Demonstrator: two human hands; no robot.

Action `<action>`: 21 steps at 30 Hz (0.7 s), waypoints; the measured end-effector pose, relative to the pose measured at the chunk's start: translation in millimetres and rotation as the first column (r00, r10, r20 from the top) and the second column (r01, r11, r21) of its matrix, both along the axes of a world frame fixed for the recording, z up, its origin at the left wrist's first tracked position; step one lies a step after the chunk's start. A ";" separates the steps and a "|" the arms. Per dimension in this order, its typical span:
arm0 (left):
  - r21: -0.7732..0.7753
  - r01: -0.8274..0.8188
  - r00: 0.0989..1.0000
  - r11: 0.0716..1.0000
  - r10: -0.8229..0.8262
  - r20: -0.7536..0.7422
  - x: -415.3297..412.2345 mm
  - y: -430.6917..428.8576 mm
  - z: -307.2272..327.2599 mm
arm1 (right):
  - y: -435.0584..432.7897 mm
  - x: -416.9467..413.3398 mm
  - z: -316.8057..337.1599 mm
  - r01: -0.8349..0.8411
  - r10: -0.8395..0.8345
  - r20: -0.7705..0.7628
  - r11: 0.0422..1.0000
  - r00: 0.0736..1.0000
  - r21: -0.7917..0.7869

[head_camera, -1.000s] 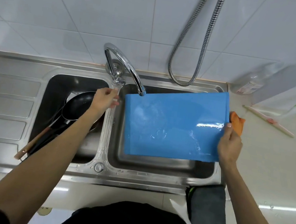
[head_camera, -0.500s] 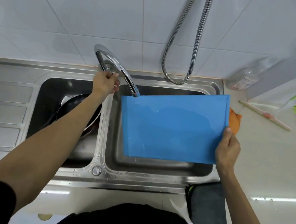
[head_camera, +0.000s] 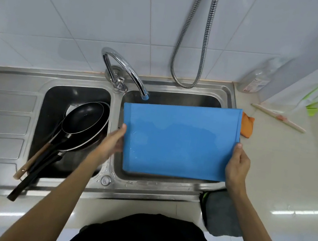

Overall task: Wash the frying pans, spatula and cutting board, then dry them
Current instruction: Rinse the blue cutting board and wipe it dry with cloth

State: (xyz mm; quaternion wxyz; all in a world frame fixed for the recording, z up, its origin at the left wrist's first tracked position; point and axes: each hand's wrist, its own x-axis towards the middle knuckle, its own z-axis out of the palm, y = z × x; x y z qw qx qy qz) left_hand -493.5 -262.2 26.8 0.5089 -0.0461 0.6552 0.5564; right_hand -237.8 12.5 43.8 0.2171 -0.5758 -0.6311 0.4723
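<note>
Head camera, looking down. Gripping the blue cutting board [head_camera: 178, 139] at both short edges: with the left hand [head_camera: 112, 144] on the left edge, thumb over the top face and fingers hidden beneath; with the right hand [head_camera: 238, 165] on the right edge, thumb on top likewise. Holding it roughly level over the right basin of the steel sink [head_camera: 143, 188], just in front of the faucet spout [head_camera: 132, 73] and clear of it. No running water to be seen.

Judging by the flat, unbent sheet: stiff, thin, probably light plastic. Showing a damp patch across the face, so likely slippery. Best pinched at opposite edges with thumbs on top, as now, or taken by one long edge for tipping to drain. Unlikely to break if dropped, but liable to clatter into the basin.

Further out, in the left basin: two black frying pans [head_camera: 84, 119] nested, handles reaching over the near rim, with a wooden handle [head_camera: 30, 163] alongside, presumably the spatula's; blade hidden. Right of the sink: an orange cloth [head_camera: 246, 127] beside the board's far corner and a dark grey cloth [head_camera: 220, 216] draped over the counter edge, handy for drying. At the back corner, a clear bottle [head_camera: 255, 82].
</note>
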 end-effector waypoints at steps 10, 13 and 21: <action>0.044 -0.180 0.984 0.983 0.179 0.015 49.6 -47.1 5.3 | -41.7 30.2 -21.9 -0.063 0.060 -0.023 0.987 0.998 -0.150; 0.034 -0.216 0.976 0.976 0.216 -0.024 56.0 -61.4 16.4 | -56.2 51.9 -25.1 -0.211 0.213 0.003 0.966 0.977 -0.149; 0.015 -0.268 0.959 0.963 0.269 -0.085 70.7 -96.9 26.5 | -52.1 149.4 -55.9 -0.329 0.191 0.593 0.935 0.782 0.132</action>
